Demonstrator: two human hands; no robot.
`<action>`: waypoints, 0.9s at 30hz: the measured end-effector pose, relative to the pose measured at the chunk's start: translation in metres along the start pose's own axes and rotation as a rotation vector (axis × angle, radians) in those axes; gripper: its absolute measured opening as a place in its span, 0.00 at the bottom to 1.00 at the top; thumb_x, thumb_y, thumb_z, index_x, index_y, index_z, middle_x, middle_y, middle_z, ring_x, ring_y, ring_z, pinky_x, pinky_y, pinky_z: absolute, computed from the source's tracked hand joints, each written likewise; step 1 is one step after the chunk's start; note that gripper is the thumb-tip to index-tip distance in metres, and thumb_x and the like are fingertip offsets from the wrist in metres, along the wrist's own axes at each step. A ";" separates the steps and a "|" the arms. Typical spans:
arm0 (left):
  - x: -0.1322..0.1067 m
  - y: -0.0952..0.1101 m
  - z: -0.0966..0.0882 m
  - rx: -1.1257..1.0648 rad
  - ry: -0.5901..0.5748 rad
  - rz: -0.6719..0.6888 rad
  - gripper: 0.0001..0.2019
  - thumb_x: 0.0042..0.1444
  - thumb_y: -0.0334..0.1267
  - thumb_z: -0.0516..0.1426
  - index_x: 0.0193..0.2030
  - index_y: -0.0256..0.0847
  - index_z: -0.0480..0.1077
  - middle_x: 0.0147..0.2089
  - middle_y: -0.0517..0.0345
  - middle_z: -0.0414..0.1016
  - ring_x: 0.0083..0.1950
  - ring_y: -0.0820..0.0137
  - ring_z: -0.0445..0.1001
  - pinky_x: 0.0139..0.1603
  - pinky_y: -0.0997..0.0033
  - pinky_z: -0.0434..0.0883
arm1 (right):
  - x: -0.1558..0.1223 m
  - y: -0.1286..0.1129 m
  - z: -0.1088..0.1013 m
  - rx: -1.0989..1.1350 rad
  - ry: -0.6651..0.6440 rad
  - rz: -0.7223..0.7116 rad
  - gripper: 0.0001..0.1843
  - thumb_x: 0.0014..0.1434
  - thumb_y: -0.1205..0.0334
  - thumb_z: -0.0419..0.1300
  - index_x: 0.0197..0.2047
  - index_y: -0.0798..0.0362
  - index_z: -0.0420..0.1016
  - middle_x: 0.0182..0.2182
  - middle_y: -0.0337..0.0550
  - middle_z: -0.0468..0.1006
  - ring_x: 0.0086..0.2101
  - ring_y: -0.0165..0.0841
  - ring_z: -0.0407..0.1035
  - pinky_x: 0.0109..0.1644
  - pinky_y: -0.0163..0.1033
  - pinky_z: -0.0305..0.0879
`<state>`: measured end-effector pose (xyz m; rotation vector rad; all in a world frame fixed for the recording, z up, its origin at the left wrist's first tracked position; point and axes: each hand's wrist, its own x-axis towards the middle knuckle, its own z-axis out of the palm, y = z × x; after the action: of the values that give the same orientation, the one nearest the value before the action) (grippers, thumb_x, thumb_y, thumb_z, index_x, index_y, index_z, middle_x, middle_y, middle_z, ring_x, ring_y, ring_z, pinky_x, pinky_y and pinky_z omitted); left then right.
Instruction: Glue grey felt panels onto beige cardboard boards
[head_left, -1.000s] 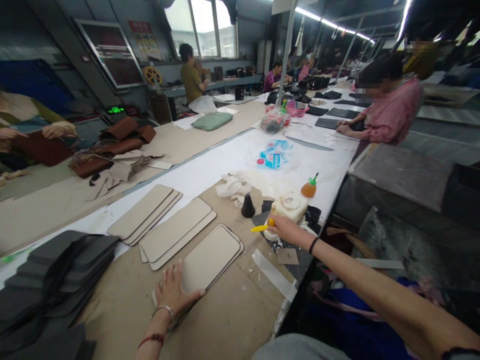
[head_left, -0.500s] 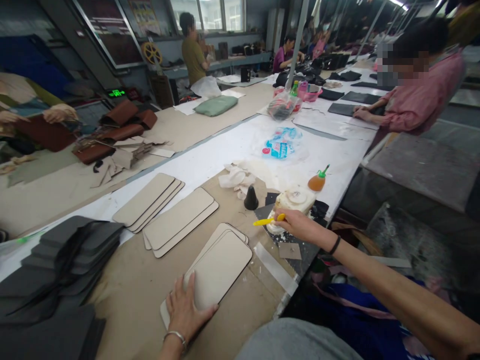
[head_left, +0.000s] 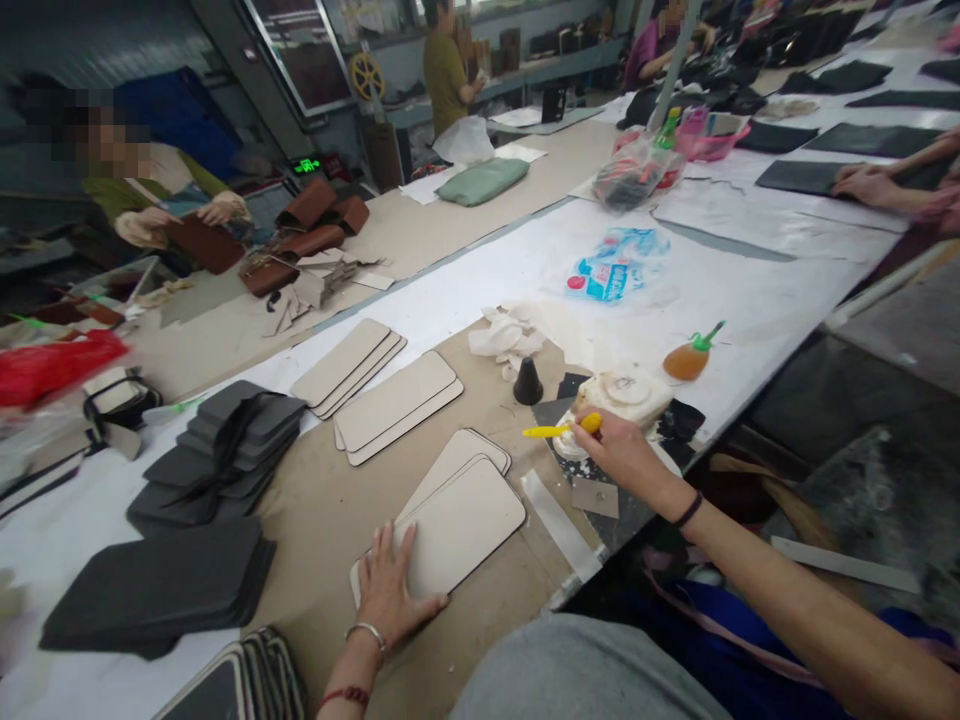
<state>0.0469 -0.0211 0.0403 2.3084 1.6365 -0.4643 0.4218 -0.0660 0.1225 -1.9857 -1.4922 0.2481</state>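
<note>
My left hand [head_left: 391,590] lies flat, fingers spread, on the near end of a beige rounded board [head_left: 465,525] that tops a small stack. My right hand [head_left: 615,447] is closed on a yellow brush handle [head_left: 559,429], whose tip points left. It hovers beside a glue-crusted white pot [head_left: 624,395] on a dark mat. A black cone cap [head_left: 528,381] stands just left of the pot.
Two more beige board stacks [head_left: 394,406] and grey foam piles [head_left: 221,455] lie to the left. An orange squeeze bottle [head_left: 686,358], crumpled white rags [head_left: 504,337] and a blue packet [head_left: 611,272] sit beyond. Other people work at the left, far back and right.
The camera has swung left and down, bringing the left-side worker and more grey foam into sight. My hands keep their holds; the brush stays by the glue pot.
</note>
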 end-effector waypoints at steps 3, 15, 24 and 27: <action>-0.003 0.006 -0.001 0.008 -0.013 -0.027 0.51 0.32 0.54 0.61 0.64 0.41 0.47 0.68 0.40 0.37 0.68 0.51 0.32 0.64 0.49 0.38 | -0.004 0.004 0.005 -0.024 0.127 0.058 0.08 0.56 0.60 0.49 0.30 0.52 0.66 0.26 0.43 0.71 0.27 0.32 0.65 0.34 0.36 0.58; 0.025 0.037 -0.009 0.065 0.042 -0.083 0.57 0.29 0.64 0.58 0.65 0.41 0.41 0.66 0.32 0.40 0.66 0.45 0.41 0.60 0.44 0.42 | -0.017 0.000 0.009 -0.076 0.248 0.150 0.08 0.56 0.60 0.48 0.28 0.52 0.64 0.25 0.42 0.70 0.26 0.32 0.64 0.32 0.35 0.56; 0.024 0.017 -0.012 0.103 0.089 -0.002 0.46 0.40 0.59 0.54 0.64 0.39 0.47 0.64 0.34 0.46 0.64 0.47 0.48 0.60 0.47 0.44 | -0.020 -0.006 0.008 -0.068 0.258 0.188 0.09 0.56 0.59 0.49 0.29 0.52 0.66 0.25 0.42 0.72 0.25 0.31 0.65 0.32 0.34 0.57; 0.028 0.013 -0.018 0.105 0.070 -0.028 0.49 0.39 0.64 0.52 0.65 0.38 0.45 0.64 0.33 0.47 0.64 0.46 0.48 0.60 0.46 0.45 | -0.020 -0.005 0.009 -0.074 0.268 0.189 0.10 0.56 0.58 0.49 0.29 0.52 0.66 0.25 0.42 0.72 0.25 0.31 0.65 0.33 0.34 0.58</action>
<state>0.0693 0.0059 0.0460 2.4057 1.7179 -0.4922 0.4063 -0.0804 0.1137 -2.1253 -1.1627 0.0028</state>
